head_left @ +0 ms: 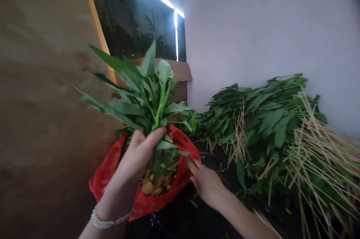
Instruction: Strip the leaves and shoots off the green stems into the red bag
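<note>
My left hand (143, 149), with a beaded bracelet at the wrist, is closed around a bunch of leafy greens (160, 108) that look like water spinach. Long pointed leaves fan out above the fist, and the lower part hangs over the open mouth of a red plastic bag (112, 164). Inside the bag lie tan, rounded pieces (149, 187) and some green bits. At the bag's right rim, my right hand (206, 182) has its fingers bent against the red plastic, with a drooping leaf beside the fingertips.
To the right lies a big heap of leafy greens (267, 119) with pale, thin stems (323, 149) sticking out, against a white wall (267, 25). A brown surface (47, 100) rises close on the left. Behind the bag is a cardboard box (181, 70). Loose leaf scraps dot the dark surface.
</note>
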The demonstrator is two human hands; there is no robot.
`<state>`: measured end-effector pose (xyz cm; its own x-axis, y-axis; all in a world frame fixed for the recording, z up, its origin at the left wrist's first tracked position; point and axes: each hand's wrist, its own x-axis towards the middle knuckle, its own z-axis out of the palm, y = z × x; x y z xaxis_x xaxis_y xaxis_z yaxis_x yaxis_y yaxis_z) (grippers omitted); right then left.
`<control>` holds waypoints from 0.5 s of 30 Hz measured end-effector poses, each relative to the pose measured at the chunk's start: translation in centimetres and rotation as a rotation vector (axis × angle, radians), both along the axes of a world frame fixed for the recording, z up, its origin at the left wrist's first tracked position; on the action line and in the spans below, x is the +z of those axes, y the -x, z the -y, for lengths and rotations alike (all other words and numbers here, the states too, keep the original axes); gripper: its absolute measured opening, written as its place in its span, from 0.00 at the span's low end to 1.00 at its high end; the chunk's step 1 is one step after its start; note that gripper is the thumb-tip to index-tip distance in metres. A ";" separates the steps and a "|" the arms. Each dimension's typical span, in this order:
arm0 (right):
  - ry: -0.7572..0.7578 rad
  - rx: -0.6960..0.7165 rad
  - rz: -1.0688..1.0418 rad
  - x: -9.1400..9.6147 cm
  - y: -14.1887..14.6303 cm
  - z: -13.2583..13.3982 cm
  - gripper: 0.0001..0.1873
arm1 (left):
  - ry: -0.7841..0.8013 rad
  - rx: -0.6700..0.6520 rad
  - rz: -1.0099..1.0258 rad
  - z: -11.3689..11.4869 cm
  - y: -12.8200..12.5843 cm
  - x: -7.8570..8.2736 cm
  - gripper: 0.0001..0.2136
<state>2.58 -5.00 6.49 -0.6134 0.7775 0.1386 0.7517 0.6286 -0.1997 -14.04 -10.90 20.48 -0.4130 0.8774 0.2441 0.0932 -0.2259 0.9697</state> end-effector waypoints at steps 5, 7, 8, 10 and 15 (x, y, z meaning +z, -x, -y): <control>0.007 0.051 -0.159 0.0 -3.8 5.3 0.27 | 0.013 -0.314 0.116 -2.6 -5.8 -3.7 0.14; 0.036 0.033 -0.135 -0.4 -5.6 6.9 0.23 | 0.015 -0.426 0.155 -3.6 -8.2 -5.7 0.13; 0.052 0.024 -0.122 -0.7 -6.4 7.5 0.22 | 0.018 -0.466 0.158 -4.1 -9.3 -6.8 0.14; 0.085 0.008 -0.090 -1.4 -7.8 8.3 0.22 | 0.017 -0.521 0.123 -5.0 -11.1 -9.5 0.15; 0.165 -0.065 0.038 -3.2 -10.1 9.3 0.30 | -0.042 -0.525 0.034 -6.5 -13.6 -16.9 0.23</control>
<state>12.71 -14.28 3.27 -0.5635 0.8260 -0.0159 0.7985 0.5396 -0.2669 -0.41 -4.42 3.54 0.0714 0.9580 0.2777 -0.0743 -0.2726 0.9593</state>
